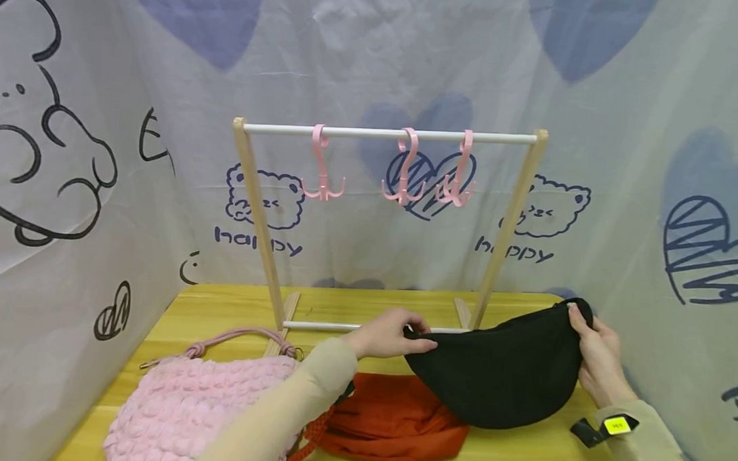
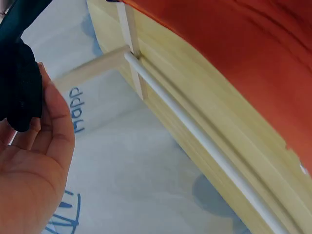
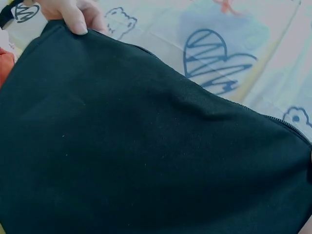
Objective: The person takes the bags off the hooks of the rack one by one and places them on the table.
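A black crescent-shaped bag with a zipper along its top edge is stretched between both hands, above the table. My left hand pinches its left top corner between thumb and fingers; the left wrist view shows this hand around a bunched black end. At the opposite end, my right hand grips the upper right corner, thumb on the near face. Black fabric fills most of the right wrist view. Partly behind the bag, an orange-red bag lies on the table.
A pink puffy bag with a knotted strap lies at the left, partly hidden by the left sleeve. Behind the hands stands a wooden rack with a white top bar. Three pink hooks hang from it. Printed cloth walls surround the table.
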`<state>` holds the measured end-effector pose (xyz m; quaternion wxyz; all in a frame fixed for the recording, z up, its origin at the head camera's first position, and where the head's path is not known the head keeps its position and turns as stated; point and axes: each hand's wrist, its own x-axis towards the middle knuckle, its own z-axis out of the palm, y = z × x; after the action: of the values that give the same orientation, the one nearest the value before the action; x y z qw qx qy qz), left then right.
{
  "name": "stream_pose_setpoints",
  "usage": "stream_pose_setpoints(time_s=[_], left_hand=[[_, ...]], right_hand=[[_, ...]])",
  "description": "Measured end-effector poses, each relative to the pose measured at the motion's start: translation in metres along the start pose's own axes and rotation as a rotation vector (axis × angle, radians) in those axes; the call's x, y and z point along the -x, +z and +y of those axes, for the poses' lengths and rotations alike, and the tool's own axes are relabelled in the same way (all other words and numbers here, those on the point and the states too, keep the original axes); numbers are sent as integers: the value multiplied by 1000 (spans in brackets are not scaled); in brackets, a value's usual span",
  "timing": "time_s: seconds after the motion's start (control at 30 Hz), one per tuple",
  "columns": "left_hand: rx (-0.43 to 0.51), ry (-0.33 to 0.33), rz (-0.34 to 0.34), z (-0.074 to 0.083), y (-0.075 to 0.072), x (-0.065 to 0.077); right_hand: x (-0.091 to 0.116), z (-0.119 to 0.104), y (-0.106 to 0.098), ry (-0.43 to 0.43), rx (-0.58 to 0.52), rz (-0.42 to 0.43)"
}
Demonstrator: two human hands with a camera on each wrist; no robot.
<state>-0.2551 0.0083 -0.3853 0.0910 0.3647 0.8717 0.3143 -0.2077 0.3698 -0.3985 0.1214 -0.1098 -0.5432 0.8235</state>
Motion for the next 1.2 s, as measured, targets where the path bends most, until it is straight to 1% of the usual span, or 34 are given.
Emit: stream_pose_setpoints(time_s=[0.13,0.23,0.3,0.37,0.43,0.5,0.6,0.67,0.7,0.8,0.87,0.93,1.03,1.1,1.2], left_hand=[[5,-3,-51,7,10,-6],[23,11,-96,10,16,-9],[35,11,-119,12,21,-12],[60,2,-139,14,26,-13],[110,-30,-151,15,31,-14],[182,-78,-155,16,37,-15],[289,-152,-142,18,46,-16],[322,-185,-123,20,50,-17],[324,-196,-114,21,52,-17],[310,-210,-91,23,57,-19],[288,-213,-80,24,59,-20],[261,-226,-81,26,60,-21],[231,-261,-89,29,60,-21],[227,-289,-96,29,62,-21],[230,-308,-99,28,66,-22]], right_hand=[[-3,1,-15,24,45,39],[-4,1,-23,52,97,117],[-6,2,-28,84,157,176],[-7,3,-33,109,260,214],[-9,4,-38,131,365,238],[-11,8,-43,138,465,262],[-12,15,-51,142,584,292],[-13,21,-55,135,641,307],[-13,23,-57,128,672,313],[-14,31,-62,93,748,297],[-13,34,-64,66,812,268],[-13,36,-65,38,885,227],[-14,38,-64,15,989,160],[-14,38,-63,12,1047,122],[-15,39,-64,9,1123,63]])
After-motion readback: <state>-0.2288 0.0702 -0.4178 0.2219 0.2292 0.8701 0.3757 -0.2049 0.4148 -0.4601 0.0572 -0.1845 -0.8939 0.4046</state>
